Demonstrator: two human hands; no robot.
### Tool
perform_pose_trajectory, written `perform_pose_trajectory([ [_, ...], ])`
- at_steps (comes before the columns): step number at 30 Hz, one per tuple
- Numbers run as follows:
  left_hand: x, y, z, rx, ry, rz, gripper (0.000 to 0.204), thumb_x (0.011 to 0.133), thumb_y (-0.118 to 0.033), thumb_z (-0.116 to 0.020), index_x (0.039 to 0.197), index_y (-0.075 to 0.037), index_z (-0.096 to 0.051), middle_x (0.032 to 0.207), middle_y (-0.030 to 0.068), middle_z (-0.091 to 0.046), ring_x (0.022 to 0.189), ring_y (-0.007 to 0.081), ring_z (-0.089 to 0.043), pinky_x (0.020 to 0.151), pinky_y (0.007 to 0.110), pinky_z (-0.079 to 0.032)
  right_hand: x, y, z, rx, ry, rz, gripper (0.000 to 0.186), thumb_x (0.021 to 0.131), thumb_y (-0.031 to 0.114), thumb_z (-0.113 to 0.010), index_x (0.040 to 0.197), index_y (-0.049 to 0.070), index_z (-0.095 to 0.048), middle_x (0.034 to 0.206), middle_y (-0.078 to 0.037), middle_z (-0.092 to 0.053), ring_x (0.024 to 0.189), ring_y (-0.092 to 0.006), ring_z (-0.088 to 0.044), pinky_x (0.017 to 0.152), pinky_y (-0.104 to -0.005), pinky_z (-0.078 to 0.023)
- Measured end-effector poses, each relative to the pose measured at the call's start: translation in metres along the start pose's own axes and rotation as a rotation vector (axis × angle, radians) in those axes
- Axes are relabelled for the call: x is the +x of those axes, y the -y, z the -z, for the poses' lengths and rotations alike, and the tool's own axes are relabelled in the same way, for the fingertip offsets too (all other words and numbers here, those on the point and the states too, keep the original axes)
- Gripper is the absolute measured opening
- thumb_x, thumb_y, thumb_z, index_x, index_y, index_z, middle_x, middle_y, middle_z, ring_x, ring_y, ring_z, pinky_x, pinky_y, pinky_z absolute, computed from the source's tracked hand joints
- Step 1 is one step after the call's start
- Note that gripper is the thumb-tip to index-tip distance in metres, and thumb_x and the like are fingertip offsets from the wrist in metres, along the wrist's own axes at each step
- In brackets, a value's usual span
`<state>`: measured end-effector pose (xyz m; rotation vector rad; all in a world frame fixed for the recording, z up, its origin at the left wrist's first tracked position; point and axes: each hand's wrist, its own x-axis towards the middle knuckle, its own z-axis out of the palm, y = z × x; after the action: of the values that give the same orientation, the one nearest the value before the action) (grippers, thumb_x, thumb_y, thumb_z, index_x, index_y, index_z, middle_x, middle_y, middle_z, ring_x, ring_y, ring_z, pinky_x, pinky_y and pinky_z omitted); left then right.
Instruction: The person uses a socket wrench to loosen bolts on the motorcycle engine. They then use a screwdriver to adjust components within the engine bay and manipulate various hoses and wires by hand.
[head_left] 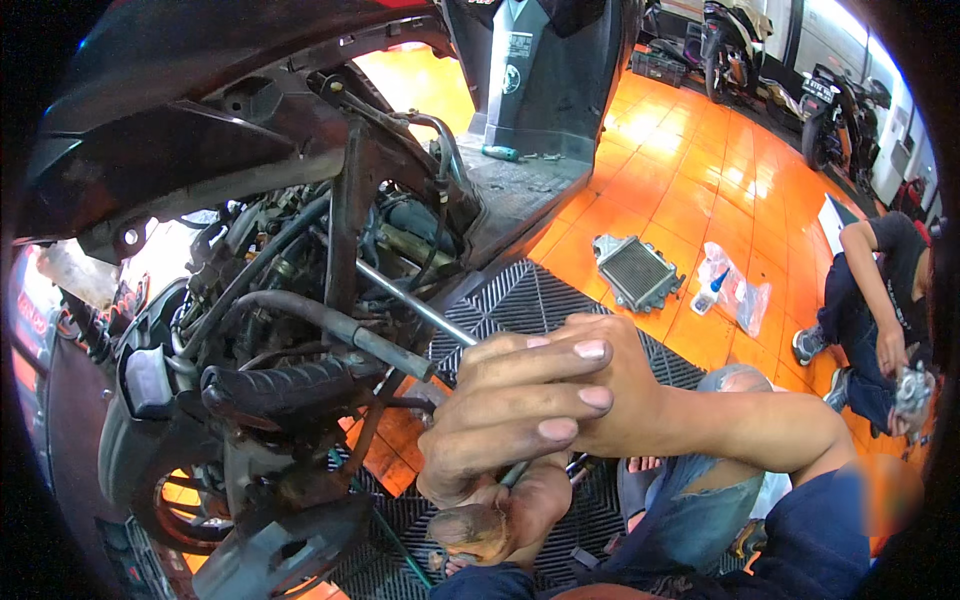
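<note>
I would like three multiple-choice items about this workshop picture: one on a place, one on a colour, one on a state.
1. Where does the radiator lie?
A. on the floor tiles
B. on the scooter seat
C. in a person's lap

2. What colour are the floor tiles?
A. blue
B. orange
C. white

3. How are the person's two hands on the long metal tool?
A. both open, apart from it
B. closed together around its near end
C. only one touching

Answers: 1 A, it rests flat on tiles. 2 B, bright orange. 3 B, the right hand wraps over the left hand.

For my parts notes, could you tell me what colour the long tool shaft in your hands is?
The tool shaft is shiny silver metal, best seen in the head view.
</note>
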<state>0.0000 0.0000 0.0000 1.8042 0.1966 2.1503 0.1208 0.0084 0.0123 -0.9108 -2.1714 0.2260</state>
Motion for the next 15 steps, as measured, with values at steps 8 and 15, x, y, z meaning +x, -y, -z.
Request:
perform_pose_trajectory([
  [8,-0.004,-0.002,-0.022,0.014,-0.103,0.115,0.065,0.095,-0.063,-0.021,0.088,-0.005,-0.048,0.070,0.0163,-0.063,0.077,0.0394,-0.066,0.081,0.049,-0.049,-0.013,-0.006,0.000,0.008,-0.049,-0.013,0.021,0.057,0.027,-0.075,0.068,0.013,-0.065,0.063,-0.009,-0.060,0.058,-0.0311,-0.059,0.053,-0.0421,-0.046],
  [15,0.006,-0.001,-0.009,-0.211,-0.172,0.091,0.034,0.090,-0.031,-0.051,0.083,-0.001,-0.066,0.085,0.0147,-0.071,0.091,0.0337,-0.069,0.085,0.043,-0.048,0.001,0.001,-0.008,0.037,-0.029,-0.044,0.018,0.063,0.017,-0.075,0.079,0.010,-0.068,0.069,-0.009,-0.064,0.066,-0.0281,-0.065,0.059,-0.0369,-0.052],
])
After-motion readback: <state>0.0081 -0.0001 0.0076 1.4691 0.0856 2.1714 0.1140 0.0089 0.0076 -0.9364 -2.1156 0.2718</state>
